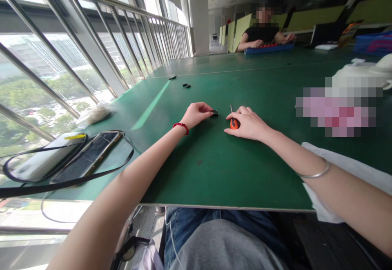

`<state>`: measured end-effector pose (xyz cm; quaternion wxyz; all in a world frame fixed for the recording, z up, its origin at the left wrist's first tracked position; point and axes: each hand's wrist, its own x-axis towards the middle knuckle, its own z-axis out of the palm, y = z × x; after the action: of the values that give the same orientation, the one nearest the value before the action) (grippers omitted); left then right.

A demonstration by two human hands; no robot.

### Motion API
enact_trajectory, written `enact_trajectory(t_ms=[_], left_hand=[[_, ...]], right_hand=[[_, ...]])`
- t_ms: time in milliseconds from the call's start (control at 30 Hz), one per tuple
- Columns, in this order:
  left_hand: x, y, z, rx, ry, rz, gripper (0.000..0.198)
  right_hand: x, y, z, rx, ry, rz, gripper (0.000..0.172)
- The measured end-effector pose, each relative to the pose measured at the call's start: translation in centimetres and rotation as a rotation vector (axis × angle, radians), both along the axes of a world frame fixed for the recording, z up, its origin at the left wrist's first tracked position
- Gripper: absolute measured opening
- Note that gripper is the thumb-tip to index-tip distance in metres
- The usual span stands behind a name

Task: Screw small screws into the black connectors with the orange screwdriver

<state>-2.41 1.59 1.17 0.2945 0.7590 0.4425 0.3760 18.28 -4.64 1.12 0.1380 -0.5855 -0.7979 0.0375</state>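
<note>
Between the thumb and fingertips of my left hand (197, 113) is a small black part (214, 114), held low over the green tabletop (196, 184). Its exact kind is too small to make out. Just to the right, my right hand (249, 124) curls round the orange and black handle of a short screwdriver (234, 123). The thin metal shaft points away from me, and some of the handle is hidden by the fingers. A small gap separates the screwdriver from the black part.
Farther off lie several small black pieces (186, 85). At left are a phone (88, 157), a white device (45, 157) and a looped black strap (130, 155). A white cloth (346, 164) lies under my right forearm. Across the table, a person (260, 37) sits behind a blue tray (269, 49).
</note>
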Motion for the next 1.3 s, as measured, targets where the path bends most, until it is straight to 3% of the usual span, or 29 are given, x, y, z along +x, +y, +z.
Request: enact_trajectory(t_ms=[233,733,900,1067,1300], left_hand=[[0.8,-1.1,-0.4,-0.036,-0.032,-0.066,0.012],[0.6,-1.3,-0.5,0.063,0.127,-0.166,0.009],[0.8,-1.7,-0.1,0.126,0.168,-0.156,0.013],[1.2,-2.2,0.8,-0.101,-0.004,-0.182,0.015],[1.3,-2.9,1.9,-0.385,-0.195,-0.222,0.019]], right_hand=[[0.6,0.4,-0.5,-0.032,0.088,-0.041,0.047],[0.5,0.6,-1.1,0.011,0.142,0.015,0.040],[0.4,0.6,-1.1,0.154,0.192,0.059,0.039],[0.3,0.6,-0.7,0.331,0.257,0.168,0.025],[0.1,0.7,-0.5,0.407,0.290,0.189,0.013]])
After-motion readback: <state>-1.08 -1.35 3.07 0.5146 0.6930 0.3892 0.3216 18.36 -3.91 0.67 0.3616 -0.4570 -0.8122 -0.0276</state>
